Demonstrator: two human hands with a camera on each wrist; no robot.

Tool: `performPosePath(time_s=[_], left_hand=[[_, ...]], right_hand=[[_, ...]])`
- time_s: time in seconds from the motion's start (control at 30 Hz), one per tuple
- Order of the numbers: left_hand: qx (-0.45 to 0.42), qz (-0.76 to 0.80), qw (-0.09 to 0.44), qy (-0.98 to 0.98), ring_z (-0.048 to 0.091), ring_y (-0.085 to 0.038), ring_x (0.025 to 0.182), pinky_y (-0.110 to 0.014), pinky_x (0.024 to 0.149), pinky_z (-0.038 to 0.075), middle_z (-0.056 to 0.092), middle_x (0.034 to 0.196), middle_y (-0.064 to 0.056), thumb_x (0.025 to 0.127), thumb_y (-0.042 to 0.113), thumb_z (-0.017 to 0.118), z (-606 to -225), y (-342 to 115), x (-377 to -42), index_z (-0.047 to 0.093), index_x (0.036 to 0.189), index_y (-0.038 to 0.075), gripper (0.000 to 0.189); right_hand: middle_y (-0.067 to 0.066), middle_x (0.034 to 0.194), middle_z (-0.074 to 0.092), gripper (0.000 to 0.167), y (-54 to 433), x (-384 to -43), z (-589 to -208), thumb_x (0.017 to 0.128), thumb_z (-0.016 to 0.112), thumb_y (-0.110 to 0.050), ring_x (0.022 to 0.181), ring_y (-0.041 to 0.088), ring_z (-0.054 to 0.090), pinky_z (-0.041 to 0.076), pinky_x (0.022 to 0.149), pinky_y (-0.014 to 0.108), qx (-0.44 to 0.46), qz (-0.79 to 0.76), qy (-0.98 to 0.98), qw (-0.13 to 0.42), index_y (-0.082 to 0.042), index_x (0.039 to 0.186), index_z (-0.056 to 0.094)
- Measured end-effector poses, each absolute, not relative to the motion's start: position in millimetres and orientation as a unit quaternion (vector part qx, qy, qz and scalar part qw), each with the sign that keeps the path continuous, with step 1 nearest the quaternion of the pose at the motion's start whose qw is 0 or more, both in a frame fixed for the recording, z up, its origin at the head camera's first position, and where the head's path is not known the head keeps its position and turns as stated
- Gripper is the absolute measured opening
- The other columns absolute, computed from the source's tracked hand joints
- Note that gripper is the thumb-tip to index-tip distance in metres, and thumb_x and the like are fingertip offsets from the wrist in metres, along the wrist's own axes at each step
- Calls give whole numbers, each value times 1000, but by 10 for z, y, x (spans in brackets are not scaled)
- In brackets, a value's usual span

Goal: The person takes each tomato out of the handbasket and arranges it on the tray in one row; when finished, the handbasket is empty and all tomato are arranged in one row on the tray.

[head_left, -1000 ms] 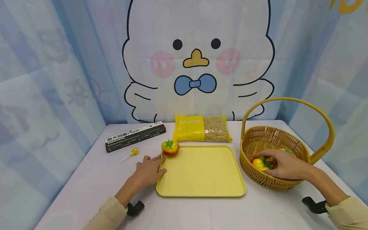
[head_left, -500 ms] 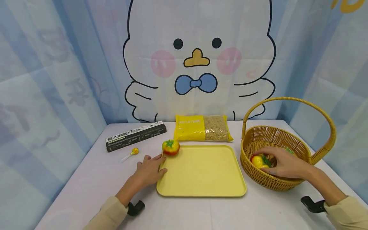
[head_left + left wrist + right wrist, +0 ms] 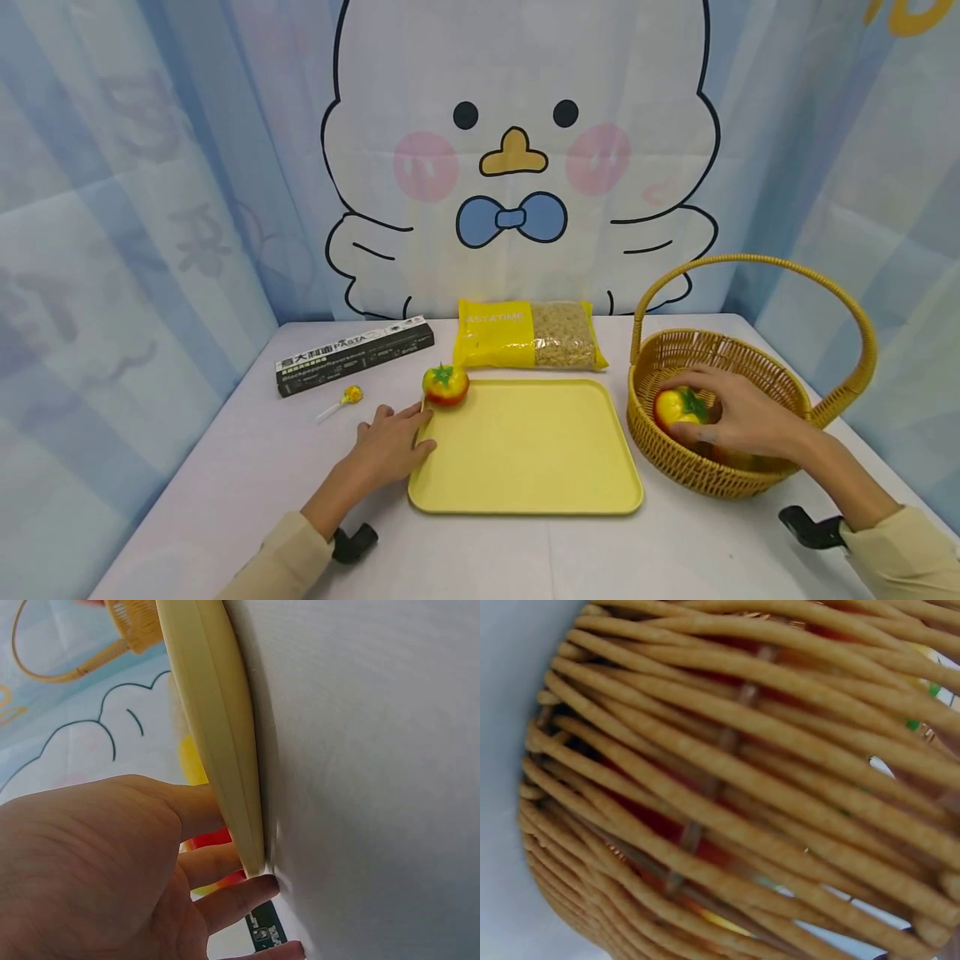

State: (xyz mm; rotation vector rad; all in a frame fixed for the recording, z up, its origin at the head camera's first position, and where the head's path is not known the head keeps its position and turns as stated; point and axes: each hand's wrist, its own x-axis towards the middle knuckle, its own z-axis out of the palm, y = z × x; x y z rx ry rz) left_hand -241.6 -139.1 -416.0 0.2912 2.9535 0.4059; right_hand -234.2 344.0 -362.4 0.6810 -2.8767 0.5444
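Note:
My right hand [image 3: 750, 417] reaches into the wicker basket [image 3: 675, 467], thumb and fingers around a yellow-and-red toy tomato [image 3: 678, 407]. Beneath that hand, part of another reddish fruit [image 3: 733, 457] shows in the basket. The right wrist view is filled by the woven basket wall [image 3: 727, 761], with red patches behind its gaps. At the left edge of the yellow tray [image 3: 528, 450], my left hand [image 3: 386, 446] rests with fingers extended. Those fingers touch the tray rim [image 3: 217, 712] in the left wrist view. A second toy tomato [image 3: 446, 386] sits at the tray's far-left corner.
Behind the tray lies a yellow pasta bag [image 3: 528, 335]. A black-and-white pasta box [image 3: 354, 357] lies at the back left, with a lollipop [image 3: 349, 397] in front of it. The tall basket handle [image 3: 757, 260] arches over the right hand. Curtains enclose the white table [image 3: 480, 554].
My right hand has risen slightly with the tomato, which now shows more of its green top and red side. The reddish fruit below has come into view. My left hand stays put.

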Motion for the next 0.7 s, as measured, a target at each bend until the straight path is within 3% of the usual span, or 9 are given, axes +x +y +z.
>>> performPosePath(time_s=[0.27,0.37,0.5,0.7], left_hand=[[97,133,74,984,50,-43,131,-71,102,43,47,167,-11,105,36,64,-4154,-1389,-2410,57,154,12,55],[96,133,75,984,50,-43,131,-71,102,43,47,167,-11,105,36,64,-4157,-1394,-2409,57,154,13,55],[97,133,75,984,50,-43,131,-70,101,43,47,167,-11,105,36,64,-4164,-1399,-2409,57,154,13,54],[95,132,75,984,49,-42,132,-70,103,43,47,168,-10,105,37,64,-4177,-1398,-2422,56,154,14,55]], right_hand=[[17,134,66,49,3405,-2384,-3590,87,88,-35,106,28,66,56,75,31,224,184,-953,87,-19,130,72],[17,132,67,50,3383,-2397,-3576,87,87,-34,111,35,66,61,83,46,234,188,-949,98,-16,131,72],[17,134,67,49,3351,-2402,-3553,88,86,-32,117,41,65,55,92,67,241,192,-945,111,-15,132,72],[18,138,65,53,3303,-2415,-3506,88,86,-33,122,44,63,51,95,71,242,190,-945,113,-15,135,70]])
